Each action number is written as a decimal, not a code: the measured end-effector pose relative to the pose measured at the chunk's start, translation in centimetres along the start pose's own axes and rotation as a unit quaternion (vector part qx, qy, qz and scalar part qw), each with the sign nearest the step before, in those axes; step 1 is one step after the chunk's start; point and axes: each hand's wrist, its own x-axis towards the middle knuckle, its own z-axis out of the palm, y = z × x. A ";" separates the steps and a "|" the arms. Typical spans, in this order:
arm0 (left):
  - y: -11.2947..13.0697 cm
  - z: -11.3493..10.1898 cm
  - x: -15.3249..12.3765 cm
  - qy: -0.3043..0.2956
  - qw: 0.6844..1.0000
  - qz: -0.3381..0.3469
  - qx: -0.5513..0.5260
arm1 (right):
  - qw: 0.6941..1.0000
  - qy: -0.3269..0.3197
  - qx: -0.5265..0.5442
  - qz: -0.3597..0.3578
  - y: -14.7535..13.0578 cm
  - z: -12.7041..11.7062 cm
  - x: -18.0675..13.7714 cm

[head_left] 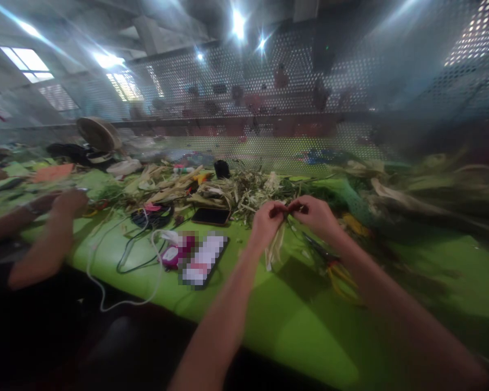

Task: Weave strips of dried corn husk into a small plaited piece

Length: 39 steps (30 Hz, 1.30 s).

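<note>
My left hand [268, 220] is closed in a pinch over the green table [269, 326]. Its fingertips meet those of my right hand [314, 215], which is pinched too. A bundle of pale dried husk strips [274, 251] hangs down from between them, its upper end hidden by the fingers. Just right of the bundle, under my right forearm, lie scissors with yellow handles [343, 279] and dark blades. A heap of pale shredded husk [244, 190] lies just beyond my hands.
A lit phone [206, 259], a purple-and-white packet [178, 254] and a dark phone [211, 216] lie to the left, with a white cable [158, 282] looping over the table edge. A co-worker's hands [69, 203] work at far left. A perforated screen [236, 103] stands behind.
</note>
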 end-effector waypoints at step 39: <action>-1.5 0.3 0.2 0.089 0.977 -0.140 -0.136 | 0.877 -0.028 0.454 0.158 0.1 0.4 -0.1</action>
